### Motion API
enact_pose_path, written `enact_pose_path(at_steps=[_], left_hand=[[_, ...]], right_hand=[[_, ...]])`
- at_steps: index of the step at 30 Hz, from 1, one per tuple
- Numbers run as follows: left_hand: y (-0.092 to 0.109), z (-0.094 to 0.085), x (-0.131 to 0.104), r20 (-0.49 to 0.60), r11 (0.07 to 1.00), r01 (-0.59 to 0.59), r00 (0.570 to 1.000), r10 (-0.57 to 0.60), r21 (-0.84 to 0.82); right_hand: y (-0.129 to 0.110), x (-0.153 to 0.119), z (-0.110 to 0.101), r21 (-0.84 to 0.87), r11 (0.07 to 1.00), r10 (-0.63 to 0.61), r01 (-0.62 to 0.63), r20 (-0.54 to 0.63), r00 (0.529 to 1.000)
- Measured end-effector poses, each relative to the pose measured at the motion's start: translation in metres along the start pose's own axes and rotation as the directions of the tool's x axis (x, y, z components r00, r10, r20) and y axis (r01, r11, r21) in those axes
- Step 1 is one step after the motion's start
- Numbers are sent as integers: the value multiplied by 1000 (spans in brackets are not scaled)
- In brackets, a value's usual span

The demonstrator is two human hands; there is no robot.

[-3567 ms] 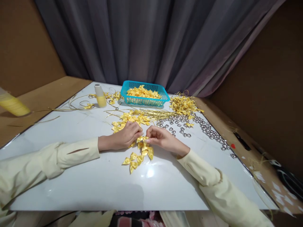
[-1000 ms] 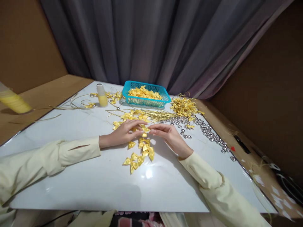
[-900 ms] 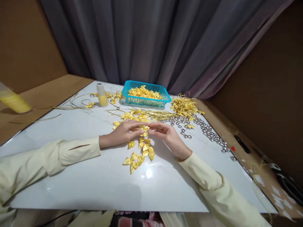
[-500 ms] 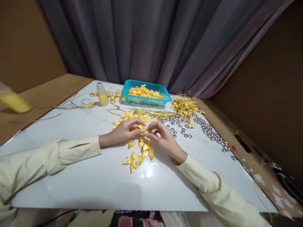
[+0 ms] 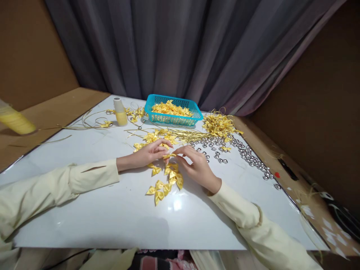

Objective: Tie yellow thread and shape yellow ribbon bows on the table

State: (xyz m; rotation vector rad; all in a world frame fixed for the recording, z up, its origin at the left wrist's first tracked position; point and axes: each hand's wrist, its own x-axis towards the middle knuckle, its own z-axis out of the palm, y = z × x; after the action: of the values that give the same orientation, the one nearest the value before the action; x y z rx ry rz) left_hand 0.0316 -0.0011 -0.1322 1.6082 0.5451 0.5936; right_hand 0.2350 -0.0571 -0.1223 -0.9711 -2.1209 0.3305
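Observation:
Between my two hands is a small yellow ribbon bow (image 5: 169, 156), held over the middle of the table. My left hand (image 5: 154, 153) is closed on its left side with thumb and fingers. From the right, my right hand (image 5: 195, 165) pinches the bow's other end with thumb and forefinger. Just below them a cluster of yellow bows (image 5: 164, 187) lies loose on the white tabletop. More yellow bows (image 5: 153, 135) lie behind my left hand, beside a bundle of gold wire ties (image 5: 188, 135).
A blue basket (image 5: 174, 122) of bows stands at the back. Left of it is a bottle with yellow contents (image 5: 120, 114); a yellow spool (image 5: 17, 120) is at far left. Silver beads (image 5: 250, 155) spread along the right, near a heap of tied bows (image 5: 218, 124).
The bow between my hands has turned from facing up to nearly edge-on. My left fingers have lifted and spread a little; my right hand has shifted slightly.

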Motion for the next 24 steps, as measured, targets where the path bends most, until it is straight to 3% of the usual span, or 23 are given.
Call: enact_pose_path(at_steps=[4, 9, 24], left_hand=[[-1, 1, 0, -145, 988, -57, 986, 78, 146], [-3, 2, 1, -106, 971, -111, 985, 136, 214], [2, 2, -1, -45, 949, -151, 984, 170, 276]], right_hand=[[-2, 0, -1, 84, 982, 167, -167, 7, 986], [-5, 1, -2, 236, 917, 314, -322, 70, 947], [-2, 1, -5, 89, 966, 230, -242, 132, 964]])
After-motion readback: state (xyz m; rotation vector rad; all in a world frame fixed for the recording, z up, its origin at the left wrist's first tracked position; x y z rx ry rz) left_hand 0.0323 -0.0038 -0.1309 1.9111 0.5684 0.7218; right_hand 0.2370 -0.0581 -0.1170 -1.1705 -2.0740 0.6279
